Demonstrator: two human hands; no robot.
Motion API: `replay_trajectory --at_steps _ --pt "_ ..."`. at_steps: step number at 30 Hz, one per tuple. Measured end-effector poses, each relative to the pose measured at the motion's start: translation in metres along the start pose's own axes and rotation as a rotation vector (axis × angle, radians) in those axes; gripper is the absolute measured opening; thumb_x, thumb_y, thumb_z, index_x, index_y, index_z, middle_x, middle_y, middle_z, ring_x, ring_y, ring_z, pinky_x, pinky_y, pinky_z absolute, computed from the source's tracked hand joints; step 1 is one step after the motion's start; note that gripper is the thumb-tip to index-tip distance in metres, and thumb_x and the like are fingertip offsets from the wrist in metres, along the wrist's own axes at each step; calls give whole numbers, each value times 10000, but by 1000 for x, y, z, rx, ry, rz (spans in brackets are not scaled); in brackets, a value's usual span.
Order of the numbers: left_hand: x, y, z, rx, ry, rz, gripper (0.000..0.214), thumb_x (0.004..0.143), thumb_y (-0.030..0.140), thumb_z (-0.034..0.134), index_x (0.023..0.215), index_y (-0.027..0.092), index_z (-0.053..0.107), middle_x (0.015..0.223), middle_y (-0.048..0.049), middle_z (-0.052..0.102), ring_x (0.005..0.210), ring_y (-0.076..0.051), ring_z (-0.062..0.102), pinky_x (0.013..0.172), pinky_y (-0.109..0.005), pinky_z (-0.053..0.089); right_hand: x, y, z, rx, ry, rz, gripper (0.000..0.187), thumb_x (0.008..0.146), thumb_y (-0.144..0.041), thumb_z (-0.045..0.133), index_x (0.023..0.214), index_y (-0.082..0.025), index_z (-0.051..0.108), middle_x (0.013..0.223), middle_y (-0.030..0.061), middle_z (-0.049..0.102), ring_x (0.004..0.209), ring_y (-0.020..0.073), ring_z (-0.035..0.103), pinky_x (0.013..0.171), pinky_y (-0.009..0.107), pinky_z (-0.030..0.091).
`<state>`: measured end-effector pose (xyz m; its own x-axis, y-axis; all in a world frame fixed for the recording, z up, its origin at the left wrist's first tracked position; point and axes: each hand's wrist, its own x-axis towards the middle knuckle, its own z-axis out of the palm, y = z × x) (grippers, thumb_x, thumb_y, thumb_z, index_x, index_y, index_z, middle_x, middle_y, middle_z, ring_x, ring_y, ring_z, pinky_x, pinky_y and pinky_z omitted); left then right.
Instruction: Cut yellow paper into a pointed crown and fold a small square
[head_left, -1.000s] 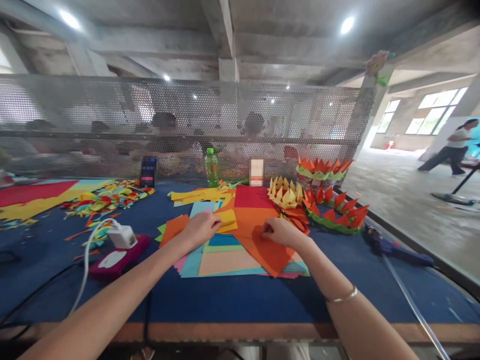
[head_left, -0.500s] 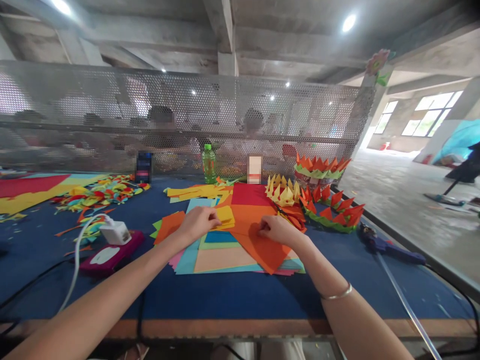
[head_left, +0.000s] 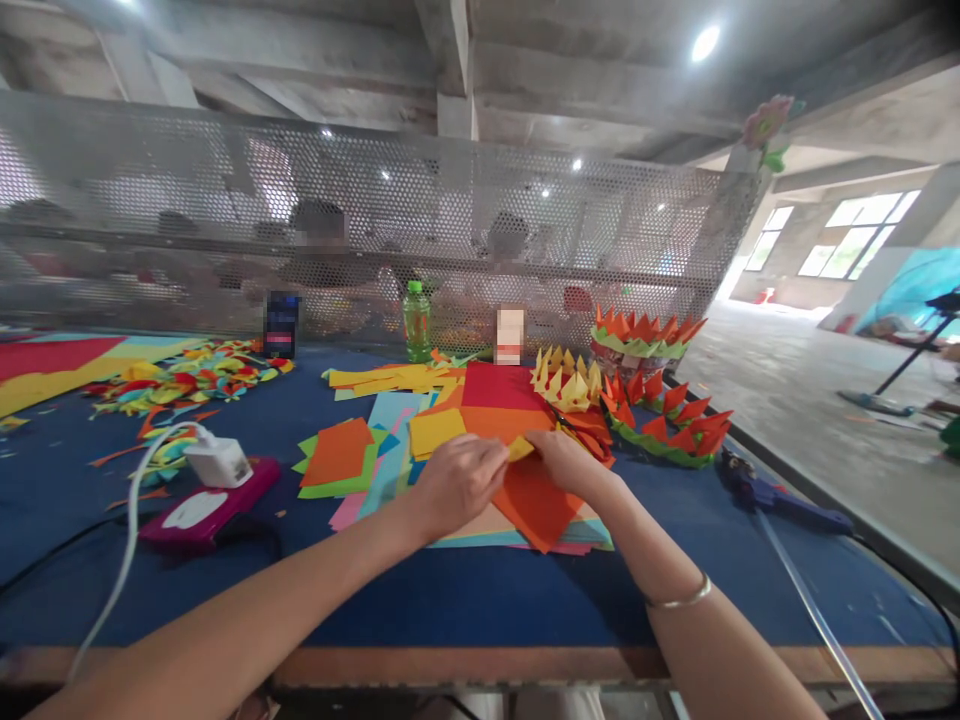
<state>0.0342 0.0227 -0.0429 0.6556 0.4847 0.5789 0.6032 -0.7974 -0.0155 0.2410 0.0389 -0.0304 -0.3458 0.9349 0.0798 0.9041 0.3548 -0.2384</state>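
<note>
My left hand (head_left: 456,484) and my right hand (head_left: 568,462) meet over a spread of coloured paper sheets (head_left: 480,470) on the blue table (head_left: 450,590). Both pinch a small yellow paper piece (head_left: 519,449) between their fingertips, above an orange sheet (head_left: 536,500). A silver bangle (head_left: 679,597) circles my right wrist. A stack of yellow squares (head_left: 436,431) lies just left of my hands, and an orange square on a green one (head_left: 337,455) lies further left.
Folded yellow and orange paper crowns (head_left: 645,400) stand at the right. A glue gun (head_left: 772,493) lies near the right edge. A pink phone with a white charger (head_left: 206,490) sits at the left, a green bottle (head_left: 416,322) by the mesh screen, and people behind it.
My left hand left the yellow stack and moved right to join my right hand, now sharing a small yellow piece. The view tilted slightly.
</note>
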Motion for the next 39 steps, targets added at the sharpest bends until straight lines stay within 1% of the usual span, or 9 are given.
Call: replay_trajectory --at_steps 4,9,16,22,25,28,33,36,39 --pt "-9 5 14 -45 -99 -67 202 975 269 404 994 183 586 798 -71 671 778 -195 660 751 -296 497 -2 -2 -1 -6 17 22 315 771 -8 467 1036 -127 590 877 105 705 818 203 643 611 243 307" --pt "-15 0 11 -121 -148 -187 194 976 280 410 1014 198 582 859 -65 690 825 -205 673 760 -295 501 -1 -4 -1 34 49 -22 577 684 32 469 1232 -149 474 915 57 678 748 155 609 610 213 319" --pt "-17 0 10 -162 -162 -209 215 969 269 440 1101 208 598 962 -72 714 916 -216 678 821 -303 502 0 0 5 81 60 -98 252 735 -39 523 876 -184 674 827 45 659 755 155 596 655 207 363" --pt "-12 -6 15 -233 -147 -223 201 952 199 437 1007 182 630 1133 -85 693 1020 -225 658 921 -333 484 3 9 3 123 50 -109 312 757 -10 509 935 -179 701 926 43 723 851 158 647 739 202 418" --pt "-8 4 7 -279 -141 -204 261 957 202 403 1165 163 557 1281 -130 608 1165 -246 584 990 -364 445 7 20 3 134 78 -66 321 789 -17 488 986 -158 700 984 67 735 891 172 661 776 219 437" --pt "-12 34 -16 -486 -361 -94 284 915 141 412 1165 183 541 1142 -110 657 1025 -223 640 875 -303 490 9 26 3 131 114 -30 267 822 -61 505 980 -152 701 976 78 737 860 180 665 756 231 444" --pt "-25 85 -59 -1176 -855 366 130 792 83 536 874 178 569 884 -12 656 760 -141 646 640 -164 459 7 25 6 130 132 -31 216 837 -111 536 965 -166 702 882 57 737 764 164 662 657 213 424" --pt "-14 86 -74 -1294 -788 150 127 898 153 468 862 159 589 857 -23 665 778 -137 645 659 -167 463 6 22 8 129 144 -40 203 835 -129 547 959 -174 702 855 53 735 753 167 660 637 215 409" --pt "5 64 -77 -1005 -518 -113 219 936 153 437 966 154 653 932 -32 700 858 -146 641 762 -197 461 6 18 8 134 164 -51 198 839 -129 539 935 -173 706 888 62 743 787 175 665 669 222 413"
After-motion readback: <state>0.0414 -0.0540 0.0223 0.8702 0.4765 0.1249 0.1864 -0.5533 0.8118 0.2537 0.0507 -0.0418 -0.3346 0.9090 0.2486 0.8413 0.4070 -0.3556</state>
